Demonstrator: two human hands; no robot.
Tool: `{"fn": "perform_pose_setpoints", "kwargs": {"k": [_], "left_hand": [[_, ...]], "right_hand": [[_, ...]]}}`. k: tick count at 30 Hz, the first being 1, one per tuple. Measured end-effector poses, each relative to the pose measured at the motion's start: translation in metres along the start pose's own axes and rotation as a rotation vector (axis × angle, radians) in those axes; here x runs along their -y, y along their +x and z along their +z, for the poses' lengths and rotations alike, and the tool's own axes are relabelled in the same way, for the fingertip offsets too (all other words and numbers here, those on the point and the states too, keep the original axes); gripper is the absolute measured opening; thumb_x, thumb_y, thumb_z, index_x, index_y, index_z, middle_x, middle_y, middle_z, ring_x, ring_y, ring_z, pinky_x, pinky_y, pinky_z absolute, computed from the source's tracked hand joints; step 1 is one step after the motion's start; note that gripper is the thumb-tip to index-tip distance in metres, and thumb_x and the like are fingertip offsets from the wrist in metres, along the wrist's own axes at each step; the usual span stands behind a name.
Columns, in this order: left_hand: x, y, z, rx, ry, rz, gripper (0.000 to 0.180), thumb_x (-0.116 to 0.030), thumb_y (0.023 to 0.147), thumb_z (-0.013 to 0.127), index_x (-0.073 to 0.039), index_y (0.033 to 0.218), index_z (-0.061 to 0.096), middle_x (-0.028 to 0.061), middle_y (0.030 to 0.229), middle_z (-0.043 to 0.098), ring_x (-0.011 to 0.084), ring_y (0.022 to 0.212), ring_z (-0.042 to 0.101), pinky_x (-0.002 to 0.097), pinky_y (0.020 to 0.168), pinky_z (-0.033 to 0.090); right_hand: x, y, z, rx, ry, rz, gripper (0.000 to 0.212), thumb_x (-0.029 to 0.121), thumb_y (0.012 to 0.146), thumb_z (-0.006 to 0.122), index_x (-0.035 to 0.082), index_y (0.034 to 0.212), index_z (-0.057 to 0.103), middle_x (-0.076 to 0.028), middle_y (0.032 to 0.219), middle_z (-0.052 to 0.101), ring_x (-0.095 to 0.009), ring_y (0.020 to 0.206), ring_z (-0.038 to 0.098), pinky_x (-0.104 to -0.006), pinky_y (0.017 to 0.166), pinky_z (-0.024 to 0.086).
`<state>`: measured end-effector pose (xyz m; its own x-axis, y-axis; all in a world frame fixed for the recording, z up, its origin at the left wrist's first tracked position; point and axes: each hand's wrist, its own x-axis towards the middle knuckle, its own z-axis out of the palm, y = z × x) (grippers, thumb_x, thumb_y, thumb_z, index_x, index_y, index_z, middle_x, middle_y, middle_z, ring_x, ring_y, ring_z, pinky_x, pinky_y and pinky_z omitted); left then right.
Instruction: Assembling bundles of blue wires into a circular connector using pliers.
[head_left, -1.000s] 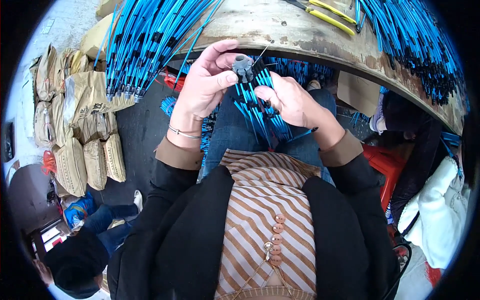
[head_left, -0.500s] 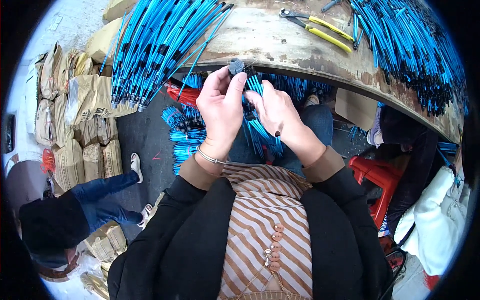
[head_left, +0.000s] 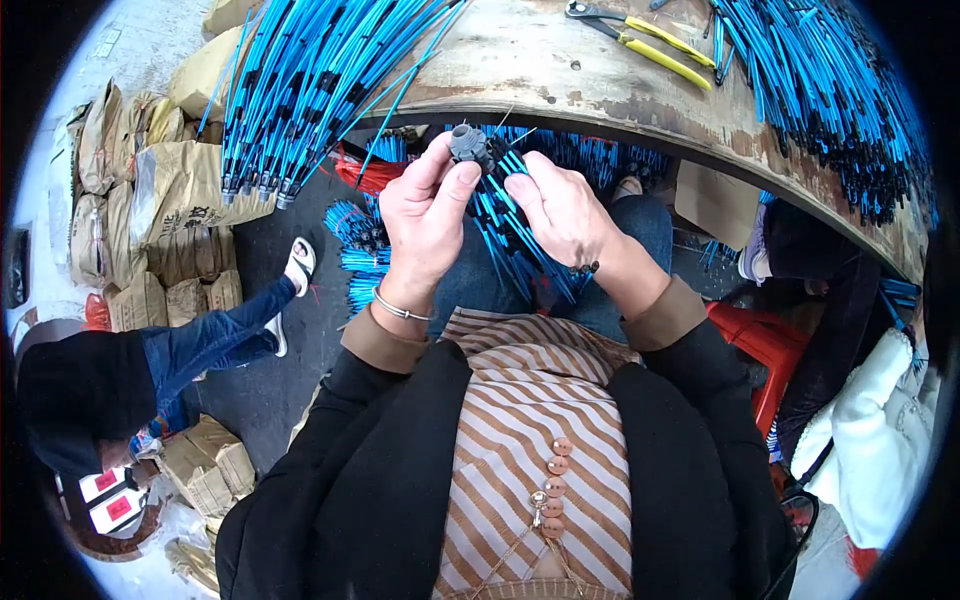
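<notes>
In front of my chest, my left hand is closed on a grey round hollow plastic fitting, pinched between thumb and fingers. Thin blue rods with black joints hang down from beside the fitting, over my lap. My right hand is closed at the upper part of these rods, its thumb pressed toward the fitting. The exact joining of rods and fitting is partly hidden by my fingers.
A wooden table holds yellow-handled pliers, a blue rod pile at right and another bundle overhanging at left. Brown sacks are stacked left. One person walks there; a red stool stands right.
My hands have shifted slightly apart, the fitting tilting so its hollow end shows. My right thumb now lies over the rods. The person at left has stepped and shifted position.
</notes>
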<state>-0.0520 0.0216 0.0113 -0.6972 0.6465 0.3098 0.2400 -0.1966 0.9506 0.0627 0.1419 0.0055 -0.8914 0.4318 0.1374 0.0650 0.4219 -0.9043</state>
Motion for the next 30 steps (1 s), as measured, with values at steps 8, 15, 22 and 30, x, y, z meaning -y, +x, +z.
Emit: {"fn": "perform_pose_setpoints", "kwargs": {"k": [8,15,22,30], "left_hand": [[-0.019,-0.001,0.013,-0.033,0.18,-0.065,0.031,-0.001,0.085,0.06,0.004,0.116,0.057,0.0089,0.098,0.066,0.0103,0.082,0.057,0.0204,0.073,0.045],[-0.022,-0.002,0.012,0.044,-0.166,-0.074,0.023,-0.002,0.086,0.056,0.005,0.108,0.058,0.0127,0.097,0.065,0.0164,0.086,0.059,0.0243,0.082,0.045],[-0.022,0.0,0.009,0.073,-0.114,-0.071,0.027,-0.003,0.085,0.057,0.006,0.11,0.056,0.016,0.099,0.064,0.0211,0.087,0.06,0.0283,0.083,0.046],[-0.02,-0.003,0.005,0.123,-0.105,-0.092,0.029,-0.005,0.085,0.057,0.005,0.112,0.055,0.0181,0.099,0.063,0.0242,0.089,0.06,0.0317,0.085,0.046]], "right_hand": [[0.006,0.0,0.019,-0.108,-0.075,-0.007,0.025,0.023,0.093,0.049,0.001,0.081,0.043,-0.022,0.065,0.057,-0.041,0.056,0.055,-0.0467,0.054,0.043],[0.008,-0.004,0.009,-0.039,0.036,-0.095,0.024,0.022,0.092,0.051,0.001,0.081,0.046,-0.021,0.062,0.056,-0.039,0.055,0.055,-0.0443,0.052,0.044],[0.012,-0.009,0.008,-0.042,0.079,-0.088,0.019,0.016,0.09,0.054,0.001,0.081,0.048,-0.019,0.062,0.056,-0.036,0.052,0.054,-0.041,0.05,0.044],[0.004,-0.016,0.026,-0.301,-0.09,-0.263,0.013,0.012,0.089,0.055,0.002,0.083,0.05,-0.019,0.064,0.058,-0.034,0.051,0.054,-0.0397,0.048,0.043]]}}
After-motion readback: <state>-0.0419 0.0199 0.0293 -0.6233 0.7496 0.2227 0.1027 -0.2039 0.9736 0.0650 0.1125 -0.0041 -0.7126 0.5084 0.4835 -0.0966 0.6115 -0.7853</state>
